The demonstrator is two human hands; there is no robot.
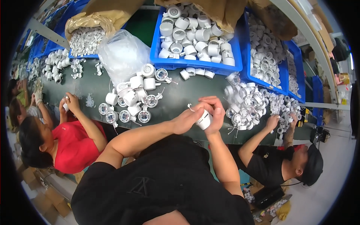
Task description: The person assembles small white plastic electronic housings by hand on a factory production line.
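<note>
Both my hands are together above the table edge, around a white cup-shaped plastic housing [204, 120]. My left hand [186, 120] grips it from the left side. My right hand [215, 112] closes around its right side, with the fingers curled over the top. A thin white cord end [190, 107] sticks out by the left fingers. Left of my hands lies a loose pile of white housings [130, 98], several with round clear fronts showing parts inside. To the right, another heap of similar assembled units [245, 107] rests on the table.
A blue bin [153, 56] of white cups stands ahead; another blue bin [275, 89] of white rings is to its right. A clear plastic bag [123, 52] sits at the left. Co-workers in a red shirt [80, 144] and a black cap [313, 165] flank me closely.
</note>
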